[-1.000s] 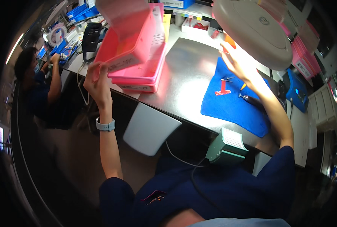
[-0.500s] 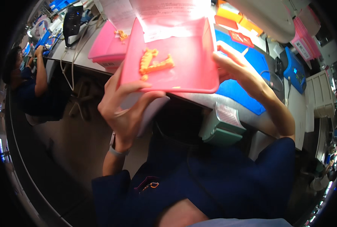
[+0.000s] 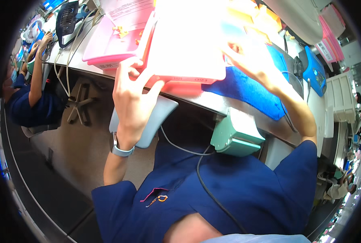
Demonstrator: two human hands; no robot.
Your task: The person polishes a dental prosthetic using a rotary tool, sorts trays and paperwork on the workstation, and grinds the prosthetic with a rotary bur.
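Note:
A pink plastic bin (image 3: 190, 76) is between my hands over the workbench, its inside washed out white by glare, so its contents cannot be made out. My left hand (image 3: 132, 95), with a grey-banded watch at the wrist, grips the bin's near left corner, thumb along the front edge. At the right side, my right hand (image 3: 247, 60) has its fingers curled at the bin's edge, partly lost in the glare. Directly to the left stands another pink bin (image 3: 101, 54), holding small orange-yellow pieces (image 3: 120, 31) and a printed sheet.
A blue mat (image 3: 245, 91) covers the bench at right, near a blue device (image 3: 315, 75). Below the bench edge is a pale green box-like fixture (image 3: 237, 133). Orange trays (image 3: 265, 20) stand behind. Another person (image 3: 34, 97) works at far left, beside loose cables (image 3: 69, 60).
The bin in my hands has moved away from me and come down toward the bench. Its orange pieces, visible before, are now lost in glare. More of the left bin shows.

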